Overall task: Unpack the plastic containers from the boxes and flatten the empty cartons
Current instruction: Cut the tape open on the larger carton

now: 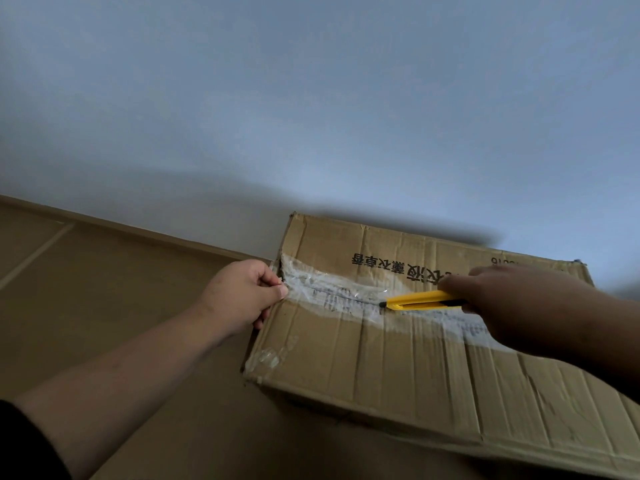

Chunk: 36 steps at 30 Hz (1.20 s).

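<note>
A brown cardboard carton (398, 368) lies shut in front of me, its top flaps sealed by a strip of clear tape (332, 289) along the centre seam. My right hand (512, 303) grips a yellow utility knife (419, 300), whose tip rests on the tape near the middle of the seam. At the carton's left end, my left hand (242, 296) pinches the edge where the tape wraps over. The flaps hide whatever is inside.
The carton sits on a brown cardboard-covered surface (121, 306) that meets a pale wall (311, 116) just behind it. More crumpled clear tape (270, 356) clings to the carton's near left corner.
</note>
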Tool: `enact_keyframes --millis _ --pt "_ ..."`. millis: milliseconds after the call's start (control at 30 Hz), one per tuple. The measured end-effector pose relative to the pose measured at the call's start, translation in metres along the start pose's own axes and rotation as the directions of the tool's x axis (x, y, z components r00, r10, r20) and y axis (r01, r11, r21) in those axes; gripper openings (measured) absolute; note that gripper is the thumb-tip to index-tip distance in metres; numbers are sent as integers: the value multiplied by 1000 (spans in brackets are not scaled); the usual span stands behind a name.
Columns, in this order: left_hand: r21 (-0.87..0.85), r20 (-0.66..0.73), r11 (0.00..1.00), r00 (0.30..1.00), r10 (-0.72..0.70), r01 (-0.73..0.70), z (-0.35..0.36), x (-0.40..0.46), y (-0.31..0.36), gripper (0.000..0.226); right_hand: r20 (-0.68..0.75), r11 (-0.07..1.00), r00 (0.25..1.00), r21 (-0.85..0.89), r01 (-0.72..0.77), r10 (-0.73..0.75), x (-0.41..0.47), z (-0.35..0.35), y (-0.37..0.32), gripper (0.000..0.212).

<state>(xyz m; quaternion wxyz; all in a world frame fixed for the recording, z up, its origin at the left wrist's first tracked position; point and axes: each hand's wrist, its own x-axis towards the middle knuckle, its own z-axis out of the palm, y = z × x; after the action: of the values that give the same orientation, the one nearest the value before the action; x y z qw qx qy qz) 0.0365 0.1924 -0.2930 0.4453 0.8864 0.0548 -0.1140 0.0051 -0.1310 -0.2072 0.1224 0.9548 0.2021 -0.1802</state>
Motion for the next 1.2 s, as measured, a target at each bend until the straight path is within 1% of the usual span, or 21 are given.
enact_keyframes --millis 200,333,433,500,600,700,867,1000,1067,1133,1200 --pt "59 -55 998 998 -25 28 5 1 0 9 -46 999 998 -1 -36 36 -20 13 17 34" --pt "289 -92 955 995 -36 61 11 0 19 18 -47 999 998 4 -46 47 -32 22 27 31" --pt "500 -74 865 997 -5 41 15 1 29 38 -50 999 998 5 -43 43 -40 25 33 32" --pt "563 -56 826 998 7 26 19 0 32 45 -64 999 997 3 -46 46 -46 26 37 34" --pt "585 -34 811 999 -5 24 25 -2 35 48 -62 998 997 -23 -55 53 -54 28 43 38" --pt "617 -19 787 1000 -4 15 28 -2 36 44 -59 996 995 -41 -80 77 -64 34 52 42" --pt "627 -32 779 999 41 -12 29 0 32 42 -3 982 987 -100 -161 161 -91 44 85 41" --pt "633 -14 774 999 47 -27 30 0 31 40 10 976 980 -94 -198 200 -110 51 99 39" --pt "621 -6 782 998 62 -45 31 3 28 40 11 976 980 -85 -198 200 -114 53 104 41" --pt "583 -14 811 997 71 -50 30 8 21 41 8 975 979 -93 -201 203 -116 53 112 41" --pt "555 -21 828 994 105 -76 29 15 10 44 9 971 977 -106 -213 215 -119 51 123 41"
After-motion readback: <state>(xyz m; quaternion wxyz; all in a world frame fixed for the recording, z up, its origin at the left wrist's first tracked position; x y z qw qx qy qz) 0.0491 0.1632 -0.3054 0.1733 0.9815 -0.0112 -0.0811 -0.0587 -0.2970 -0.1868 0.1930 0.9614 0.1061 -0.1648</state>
